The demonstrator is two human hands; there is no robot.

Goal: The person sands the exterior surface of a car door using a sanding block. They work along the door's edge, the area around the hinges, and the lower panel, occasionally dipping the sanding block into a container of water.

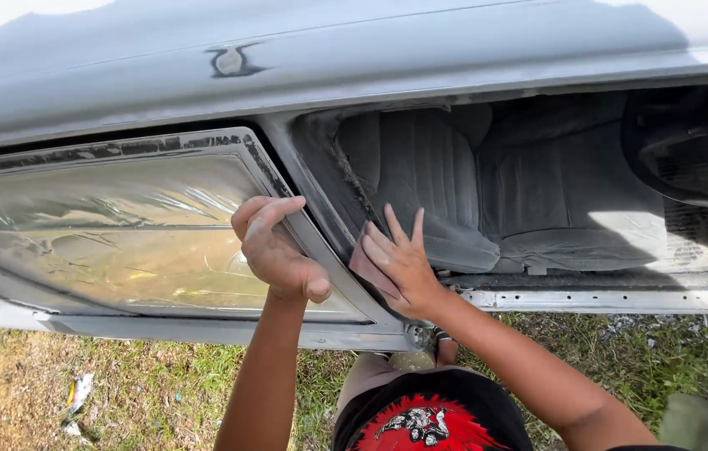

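The right hand lies flat, fingers spread, pressing a small pinkish-brown sheet of abrasive paper against the grey, dulled pillar of the car body between the two window openings; the flat palm appears to keep the sheet in full contact with the metal. The left hand is curled shut on the pillar's edge beside the film-covered rear side window, apparently bracing the body. The window film likely shields the glass. Through the open front window, grey fabric seats are visible. Grass lies below.
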